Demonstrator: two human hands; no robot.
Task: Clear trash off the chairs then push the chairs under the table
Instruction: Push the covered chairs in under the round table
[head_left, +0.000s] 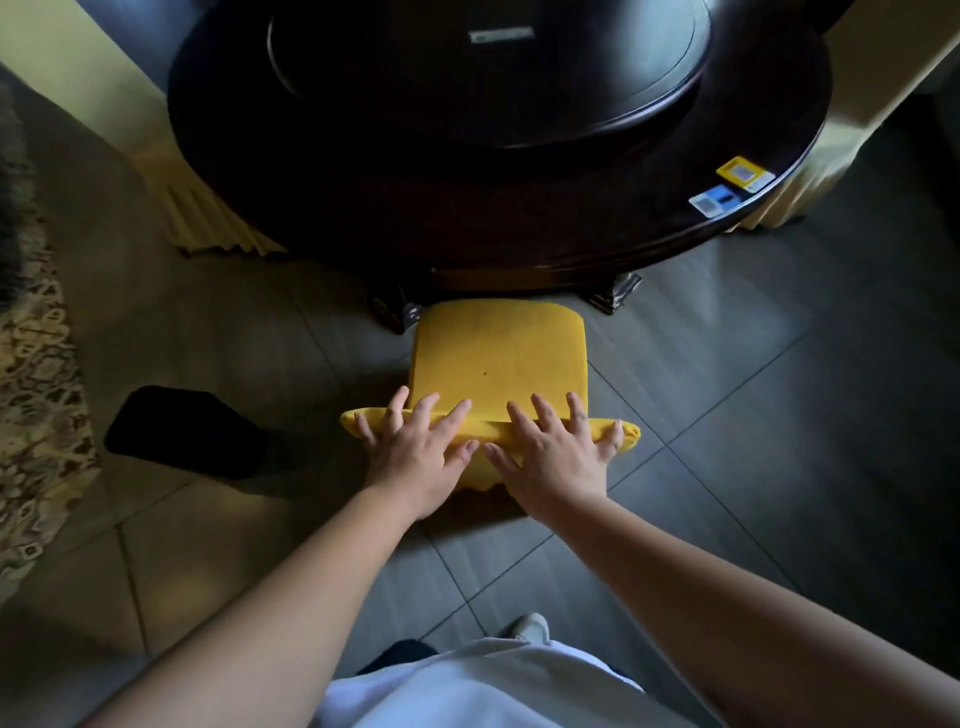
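Both arms outstretched, left hand (422, 457) and right hand (556, 460) flat (fingers spread) atop the yellow chair (498, 358) backrest.

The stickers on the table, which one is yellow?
The yellow sticker is the one farther along the round table's edge, nearer the right; the other sticker, just beside it, is blue and white.

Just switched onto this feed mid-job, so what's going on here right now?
A person stands behind a yellow chair with both hands on the top of its backrest, the left hand and right hand side by side, fingers spread over the edge. The seat shows no trash, and its front edge is just at the rim of the dark round table. The chair is not yet tucked under.
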